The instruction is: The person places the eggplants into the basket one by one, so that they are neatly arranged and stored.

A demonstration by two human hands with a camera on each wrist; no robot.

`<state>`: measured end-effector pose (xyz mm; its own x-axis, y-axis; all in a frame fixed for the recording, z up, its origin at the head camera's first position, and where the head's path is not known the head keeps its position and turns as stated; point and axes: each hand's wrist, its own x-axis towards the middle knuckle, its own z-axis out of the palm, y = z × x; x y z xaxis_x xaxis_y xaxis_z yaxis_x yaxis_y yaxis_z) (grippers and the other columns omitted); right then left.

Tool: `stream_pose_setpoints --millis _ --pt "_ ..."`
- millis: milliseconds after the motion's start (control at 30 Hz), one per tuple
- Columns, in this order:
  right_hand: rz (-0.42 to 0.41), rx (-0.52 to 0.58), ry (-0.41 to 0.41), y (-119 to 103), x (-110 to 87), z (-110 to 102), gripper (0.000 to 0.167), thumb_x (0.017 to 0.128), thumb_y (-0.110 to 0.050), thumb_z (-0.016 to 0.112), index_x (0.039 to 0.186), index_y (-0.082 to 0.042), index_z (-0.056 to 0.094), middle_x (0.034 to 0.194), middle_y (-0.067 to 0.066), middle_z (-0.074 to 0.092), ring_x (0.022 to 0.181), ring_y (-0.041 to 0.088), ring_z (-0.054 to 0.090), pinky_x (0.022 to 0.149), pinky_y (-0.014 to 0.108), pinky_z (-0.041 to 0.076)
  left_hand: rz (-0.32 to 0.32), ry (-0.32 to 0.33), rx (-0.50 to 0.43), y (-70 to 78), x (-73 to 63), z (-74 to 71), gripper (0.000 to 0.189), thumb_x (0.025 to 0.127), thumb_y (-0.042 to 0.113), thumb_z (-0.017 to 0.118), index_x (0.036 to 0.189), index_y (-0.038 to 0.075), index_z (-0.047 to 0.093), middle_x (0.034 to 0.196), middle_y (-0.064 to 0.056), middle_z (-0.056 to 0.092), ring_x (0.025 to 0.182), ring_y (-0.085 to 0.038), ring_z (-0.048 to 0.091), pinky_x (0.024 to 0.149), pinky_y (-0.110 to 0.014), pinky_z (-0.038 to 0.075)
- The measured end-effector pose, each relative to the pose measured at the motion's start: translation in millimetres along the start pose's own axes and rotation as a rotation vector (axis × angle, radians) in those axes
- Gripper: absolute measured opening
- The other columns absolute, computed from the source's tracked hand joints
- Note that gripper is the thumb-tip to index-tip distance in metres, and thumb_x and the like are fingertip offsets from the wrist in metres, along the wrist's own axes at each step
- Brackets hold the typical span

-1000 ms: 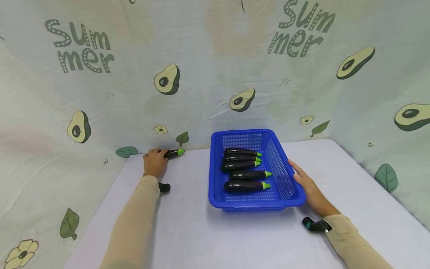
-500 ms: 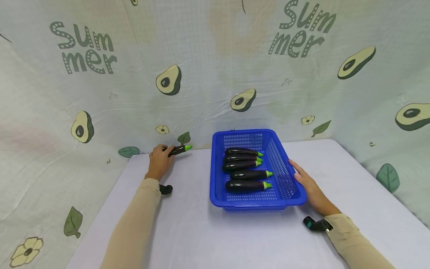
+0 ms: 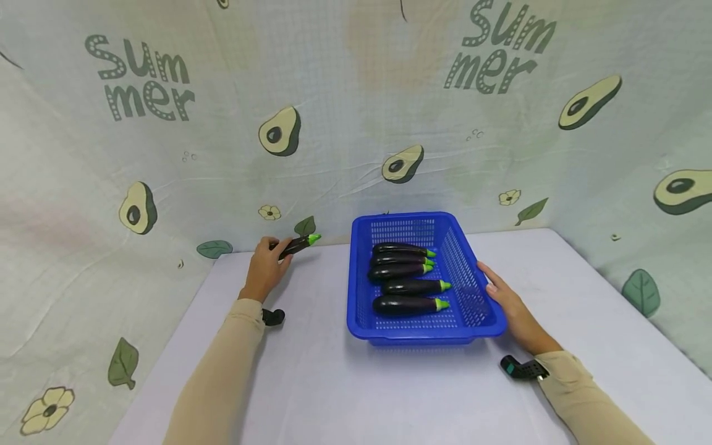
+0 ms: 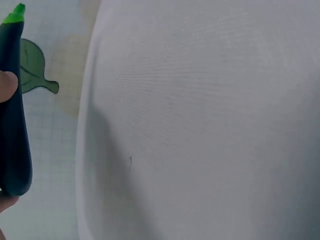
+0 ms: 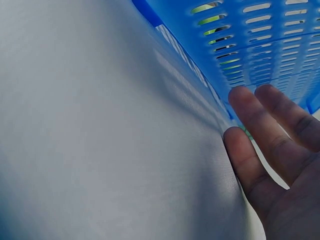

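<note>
Between the thumb and fingers of my left hand [image 3: 264, 270] is a dark purple eggplant [image 3: 296, 245] with a bright green stem end. It is raised at the table's far left edge, stem tilted up to the right. In the left wrist view the eggplant [image 4: 12, 135] shows at the left border, with only fingertips visible. A blue plastic basket [image 3: 419, 334] holds several eggplants lying side by side, stems to the right. My right hand [image 3: 517, 316] rests against the basket's right side. In the right wrist view, extended fingers [image 5: 245, 107] reach to its slotted wall [image 5: 270, 37].
A white-covered table [image 3: 311, 383] lies under everything. Behind it and at both sides hangs a pale cloth [image 3: 334, 93] printed with avocados, leaves and lettering. Black bands [image 3: 523, 369] are worn at the wrists.
My left hand has lifted the eggplant off the table's far left edge and moved it slightly right, its stem end tipping upward. The right hand and the basket stay where they were.
</note>
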<state>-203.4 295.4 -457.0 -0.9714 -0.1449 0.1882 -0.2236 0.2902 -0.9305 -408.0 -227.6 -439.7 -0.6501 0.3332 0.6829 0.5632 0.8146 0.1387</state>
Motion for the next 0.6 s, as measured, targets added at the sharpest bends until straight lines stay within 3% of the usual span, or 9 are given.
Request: stream_pose_setpoints --millis 100,167,233,367,467,600 --pt "-0.003 -0.004 -0.001 0.8 -0.1 -0.8 0.055 0.11 -0.038 0.029 0.162 -0.029 0.014 0.167 0.009 0.007 0.149 0.042 0.007 0.117 0.045 0.015 -0.031 -0.026 -0.012 3.6 -1.8 -2.4 0.042 0.091 0.014 0.075 0.132 0.008 0.066 0.119 -0.026 0.053 0.103 -0.043 0.057 0.086 -0.055 0.05" --pt "-0.002 -0.004 -0.002 0.9 -0.3 -1.1 0.056 0.11 -0.039 0.029 0.162 -0.029 0.014 0.167 0.009 0.008 0.149 0.042 0.008 0.115 0.039 0.017 -0.056 -0.051 -0.015 5.9 -2.1 -3.6 0.042 0.093 0.016 0.073 0.134 0.009 0.065 0.12 -0.025 0.052 0.105 -0.042 0.057 0.088 -0.054 0.049" --pt "-0.004 0.0 -0.001 0.9 -0.4 -1.0 0.056 0.11 -0.039 0.029 0.162 -0.028 0.014 0.167 0.01 0.008 0.149 0.043 0.008 0.117 0.044 0.015 -0.074 -0.063 -0.019 7.8 -2.1 -4.4 0.042 0.094 0.019 0.072 0.135 0.01 0.064 0.121 -0.025 0.052 0.105 -0.04 0.057 0.088 -0.054 0.05" --pt "-0.01 0.005 0.003 1.4 0.0 -0.4 0.057 0.11 -0.038 0.03 0.163 -0.026 0.014 0.167 0.012 0.007 0.149 0.044 0.006 0.111 0.07 0.007 -0.097 -0.057 -0.051 11.3 -0.6 -6.4 0.044 0.095 0.023 0.072 0.136 0.01 0.063 0.119 -0.023 0.053 0.102 -0.039 0.059 0.085 -0.053 0.052" --pt "-0.013 -0.007 0.008 2.7 0.1 -0.4 0.056 0.11 -0.038 0.03 0.163 -0.027 0.015 0.167 0.011 0.007 0.149 0.044 0.006 0.11 0.072 0.007 -0.113 -0.058 -0.084 15.9 1.8 -9.9 0.045 0.095 0.025 0.072 0.137 0.011 0.062 0.118 -0.023 0.053 0.1 -0.039 0.06 0.084 -0.054 0.052" --pt "-0.018 -0.019 0.014 3.7 0.3 -0.5 0.056 0.11 -0.037 0.03 0.162 -0.027 0.015 0.167 0.011 0.007 0.149 0.045 0.006 0.11 0.072 0.007 -0.164 -0.107 -0.142 25.1 4.5 -16.4 0.049 0.096 0.029 0.07 0.14 0.012 0.06 0.12 -0.022 0.055 0.102 -0.039 0.061 0.086 -0.056 0.05"
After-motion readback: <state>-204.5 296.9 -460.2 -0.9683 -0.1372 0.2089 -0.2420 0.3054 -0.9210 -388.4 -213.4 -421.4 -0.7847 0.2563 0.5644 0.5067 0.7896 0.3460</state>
